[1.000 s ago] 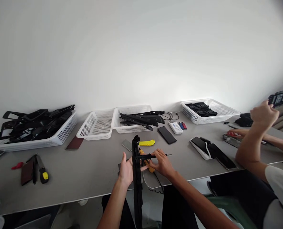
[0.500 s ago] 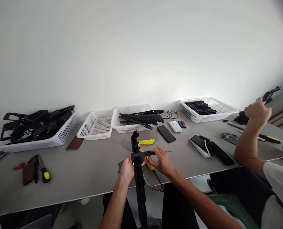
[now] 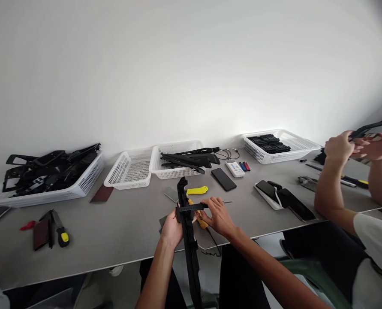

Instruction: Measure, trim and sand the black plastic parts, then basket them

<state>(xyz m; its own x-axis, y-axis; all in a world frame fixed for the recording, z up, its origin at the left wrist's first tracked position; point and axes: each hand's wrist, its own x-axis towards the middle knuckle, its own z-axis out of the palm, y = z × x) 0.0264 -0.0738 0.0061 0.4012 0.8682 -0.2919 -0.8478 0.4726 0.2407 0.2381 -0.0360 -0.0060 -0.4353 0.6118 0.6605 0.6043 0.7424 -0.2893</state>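
My left hand [image 3: 172,229] is closed round a long black plastic trim part [image 3: 190,249], which stands nearly upright in front of me and runs down past the table edge. A dark caliper [image 3: 191,207] lies across the upper part of the trim, its jaws at the trim's left side. Its sliding end is pinched in my right hand [image 3: 219,216], and the thin depth rod sticks out beyond my fingers. Just behind my hands are a yellow-orange corded tool [image 3: 202,221] and a yellow-handled knife [image 3: 197,190] on the table.
White baskets with black parts stand along the wall: left [image 3: 89,176], middle [image 3: 174,173] and right [image 3: 264,159]. A phone [image 3: 223,179] and a white box [image 3: 235,168] lie mid-table. At right, a co-worker's hands [image 3: 338,148] hold a black part. A yellow-black tool [image 3: 62,236] lies left.
My hands, the trim part and the caliper have barely moved. The co-worker's part is lower, and a second hand has come onto it.
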